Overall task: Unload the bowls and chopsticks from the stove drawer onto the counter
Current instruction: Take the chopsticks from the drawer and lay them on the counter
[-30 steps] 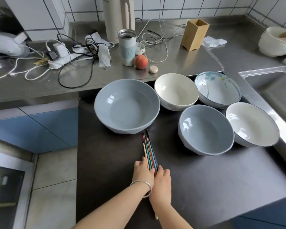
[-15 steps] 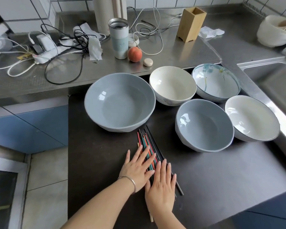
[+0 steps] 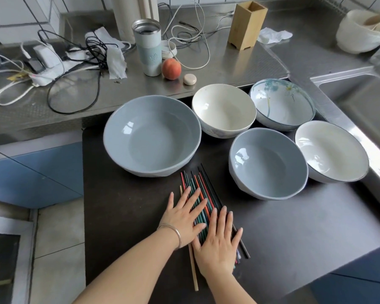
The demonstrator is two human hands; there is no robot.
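Several bowls stand on the dark surface: a large grey-blue bowl, a cream bowl, a flower-patterned bowl, a smaller grey-blue bowl and a white bowl. A spread of coloured chopsticks lies in front of the large bowl. My left hand rests flat on them with fingers apart. My right hand lies flat beside it, covering their near ends. Neither hand grips anything.
The steel counter behind holds tangled cables, a tumbler, a peach, a wooden holder and a white container. A sink lies at right. Blue cabinets and floor tiles at left.
Both hands went from closed around the bunched chopsticks to flat with fingers spread. The chopsticks fanned out on the dark surface. The bowls have not moved.
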